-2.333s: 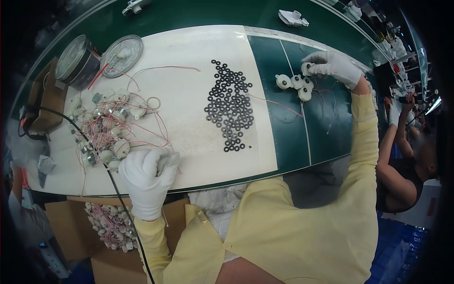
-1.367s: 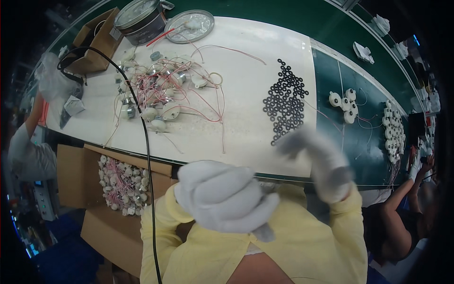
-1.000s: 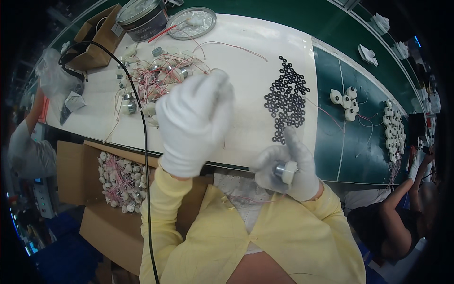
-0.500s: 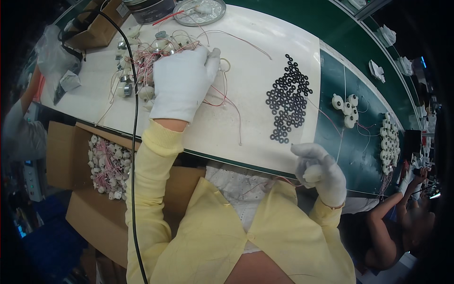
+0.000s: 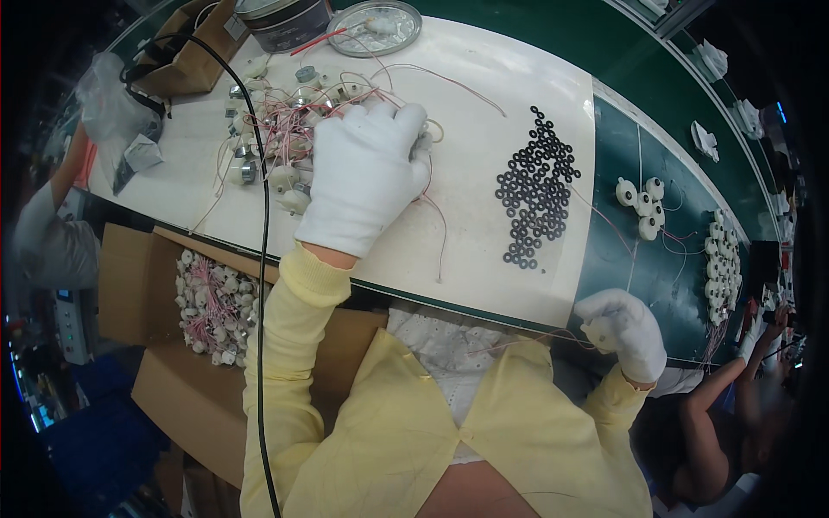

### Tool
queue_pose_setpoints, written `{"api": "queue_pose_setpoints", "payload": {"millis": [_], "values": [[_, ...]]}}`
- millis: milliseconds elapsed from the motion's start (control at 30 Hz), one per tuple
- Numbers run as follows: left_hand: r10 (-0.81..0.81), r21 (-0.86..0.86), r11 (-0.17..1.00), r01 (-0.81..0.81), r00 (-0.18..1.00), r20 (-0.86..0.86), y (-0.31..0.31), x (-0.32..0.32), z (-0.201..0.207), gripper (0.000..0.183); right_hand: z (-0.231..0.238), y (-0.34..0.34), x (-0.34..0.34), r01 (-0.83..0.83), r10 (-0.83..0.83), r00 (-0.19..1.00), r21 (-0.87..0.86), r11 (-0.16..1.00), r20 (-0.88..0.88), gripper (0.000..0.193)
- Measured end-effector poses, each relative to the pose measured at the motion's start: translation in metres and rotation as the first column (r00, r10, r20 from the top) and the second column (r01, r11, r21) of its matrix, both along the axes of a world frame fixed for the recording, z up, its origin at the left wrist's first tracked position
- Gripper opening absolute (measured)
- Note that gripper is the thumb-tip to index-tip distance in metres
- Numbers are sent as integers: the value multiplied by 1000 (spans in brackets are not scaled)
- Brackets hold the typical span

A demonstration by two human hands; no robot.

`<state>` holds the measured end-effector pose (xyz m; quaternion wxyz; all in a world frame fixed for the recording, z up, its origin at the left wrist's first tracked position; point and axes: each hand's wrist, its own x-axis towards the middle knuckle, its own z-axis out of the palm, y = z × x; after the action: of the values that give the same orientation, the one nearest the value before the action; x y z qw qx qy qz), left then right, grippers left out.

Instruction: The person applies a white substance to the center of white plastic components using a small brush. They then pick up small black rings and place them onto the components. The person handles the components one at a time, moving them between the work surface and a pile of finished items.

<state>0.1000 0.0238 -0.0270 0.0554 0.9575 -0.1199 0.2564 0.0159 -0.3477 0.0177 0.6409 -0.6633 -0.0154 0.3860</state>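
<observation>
My left hand [image 5: 363, 168], in a white glove, is at the right edge of a tangled heap of small white-and-silver motors [image 5: 306, 76] with red and white wires. Its fingers curl closed round a wired motor, mostly hidden by the glove; a thin wire [image 5: 443, 242] trails down from there onto the white table. Off the table's front edge at the right, my gloved right hand [image 5: 630, 332] is closed on a small white round motor [image 5: 598, 333], whose wires run left across my lap. Black rings [image 5: 535, 190] lie in a patch on the table.
Several white motors [image 5: 643, 203] stand on the green mat [image 5: 609, 250], with packed rows [image 5: 721, 268] farther right. A cardboard box [image 5: 186, 371] of wired motors stands below the table. At the back are a tin [image 5: 285, 22] and a round lid [image 5: 401, 43]. A black cable [image 5: 263, 216] crosses the left side.
My left hand has drawn right and slightly nearer, away from the heap, its fingers more curled. My right hand has moved right and down with the white motor. The view has shifted slightly.
</observation>
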Motion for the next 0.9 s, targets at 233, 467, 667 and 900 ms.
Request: {"api": "queue_pose_setpoints", "payload": {"millis": [233,467,667,900], "values": [[-44,3,999,45,997,-69,5,-15,5,33,0,0,1,32,-27,998,-76,997,60,59],[-8,29,1000,11,994,-110,6,-64,19,41,11,16,5,133,-43,940,-247,960,338,43],[4,-50,999,1,994,106,3,-38,14,35,-8,19,12,205,-117,921,-207,957,372,41],[-85,151,987,53,973,217,-6,20,15,21,-20,12,13,287,-216,912,-167,943,348,47]]}}
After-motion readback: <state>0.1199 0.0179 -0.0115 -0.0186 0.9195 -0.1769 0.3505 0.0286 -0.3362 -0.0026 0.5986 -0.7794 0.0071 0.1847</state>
